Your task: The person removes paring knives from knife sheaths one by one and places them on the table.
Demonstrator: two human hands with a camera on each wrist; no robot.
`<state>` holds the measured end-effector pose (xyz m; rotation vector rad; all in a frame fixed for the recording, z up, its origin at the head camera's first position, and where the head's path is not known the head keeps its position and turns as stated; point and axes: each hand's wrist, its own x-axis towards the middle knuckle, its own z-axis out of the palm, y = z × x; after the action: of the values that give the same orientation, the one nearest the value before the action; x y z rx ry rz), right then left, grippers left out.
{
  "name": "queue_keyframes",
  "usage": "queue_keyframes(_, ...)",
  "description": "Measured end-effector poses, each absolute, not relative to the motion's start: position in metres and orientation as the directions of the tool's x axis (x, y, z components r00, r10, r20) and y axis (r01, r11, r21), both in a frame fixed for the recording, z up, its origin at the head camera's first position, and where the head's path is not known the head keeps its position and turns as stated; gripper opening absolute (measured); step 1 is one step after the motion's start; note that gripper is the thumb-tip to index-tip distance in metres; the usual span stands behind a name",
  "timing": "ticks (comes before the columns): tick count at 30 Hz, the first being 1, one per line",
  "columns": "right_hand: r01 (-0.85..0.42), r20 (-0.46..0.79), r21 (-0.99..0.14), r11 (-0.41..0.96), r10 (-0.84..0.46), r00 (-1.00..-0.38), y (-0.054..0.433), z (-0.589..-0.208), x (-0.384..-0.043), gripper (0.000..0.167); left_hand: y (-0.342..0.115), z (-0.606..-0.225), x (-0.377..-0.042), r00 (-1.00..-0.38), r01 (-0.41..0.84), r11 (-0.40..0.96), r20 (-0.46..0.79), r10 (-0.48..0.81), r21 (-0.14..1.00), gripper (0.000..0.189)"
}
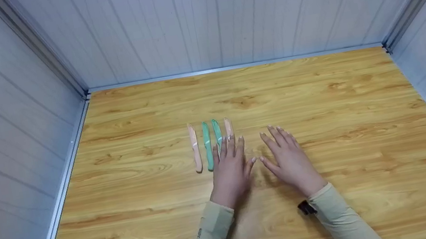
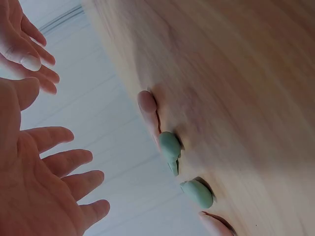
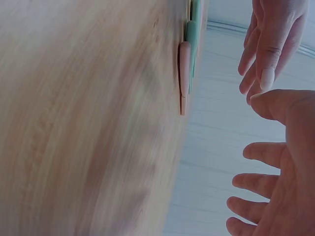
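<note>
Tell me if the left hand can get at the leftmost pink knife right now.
Probably yes: the left hand is empty, and nothing covers the leftmost pink knife. A green knife lies between them, but seems low enough to reach over.

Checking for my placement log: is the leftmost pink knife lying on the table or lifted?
Lying: the leftmost pink knife rests on the wooden table; the left wrist view shows its end touching wood.

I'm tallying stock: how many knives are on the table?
4, side by side, left to right in the head view: first pink knife, first green knife, second green knife, second pink knife. The left hand partly covers the last two; no fifth shows.
</note>
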<state>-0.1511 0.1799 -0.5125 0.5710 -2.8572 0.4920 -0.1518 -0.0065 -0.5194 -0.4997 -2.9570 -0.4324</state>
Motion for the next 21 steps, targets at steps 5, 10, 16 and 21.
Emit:
queue_keyframes(5, -0.400, 0.238, -0.285, 0.871, -0.340, -0.910, 0.177, -0.513, -0.153, 0.060, -0.011, -0.518, -0.154, -0.937, 0.342, 0.901, 0.170, 0.305, 0.268, 0.063)
queue_keyframes(10, -0.419, 0.252, -0.267, 0.868, -0.356, -0.900, 0.174, -0.515, -0.155, 0.060, -0.016, -0.516, -0.160, -0.932, 0.358, 0.891, 0.169, 0.321, 0.279, 0.063)
queue_keyframes(16, -0.440, 0.238, -0.264, 0.858, -0.384, -0.892, 0.169, -0.520, -0.156, 0.062, -0.025, -0.512, -0.172, -0.933, 0.360, 0.866, 0.132, 0.335, 0.346, 0.064)
queue_keyframes(21, -0.448, 0.230, -0.257, 0.856, -0.395, -0.889, 0.164, -0.521, -0.157, 0.063, -0.035, -0.510, -0.184, -0.933, 0.358, 0.864, 0.102, 0.345, 0.355, 0.064)
